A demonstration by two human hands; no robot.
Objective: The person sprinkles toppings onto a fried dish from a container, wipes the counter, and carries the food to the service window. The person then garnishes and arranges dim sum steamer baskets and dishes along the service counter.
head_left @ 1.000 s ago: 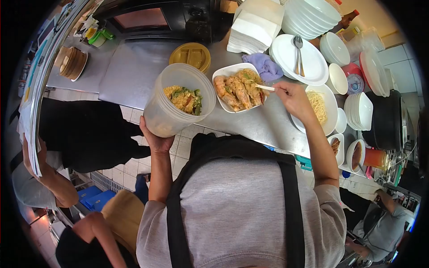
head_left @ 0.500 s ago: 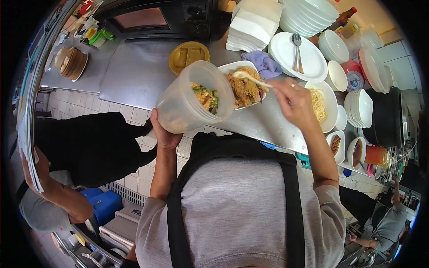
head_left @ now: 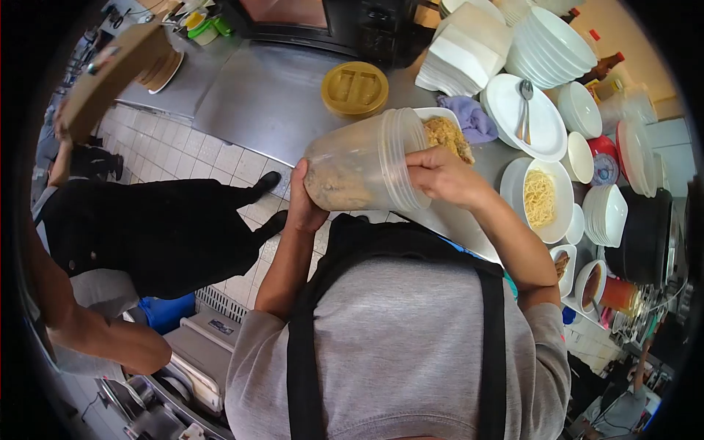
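Note:
A clear plastic tub lies tipped nearly on its side, its mouth to the right. My left hand grips its base from below left. My right hand is closed at the tub's mouth, with its fingertips inside the rim; the spoon it held earlier is hidden in the tub. Brownish food shows through the tub's wall. Just behind the mouth sits a white dish with crumb-covered food, partly hidden by the tub and my right hand.
A yellow lid lies on the steel counter. Beyond are napkins, a purple cloth and a plate with cutlery. A noodle bowl stands right. At left, a co-worker's arm shows, and a raised cardboard box.
The tub has tipped further toward horizontal. My right hand has moved from over the dish to the tub's mouth. The view has shifted, and a box has appeared at the left.

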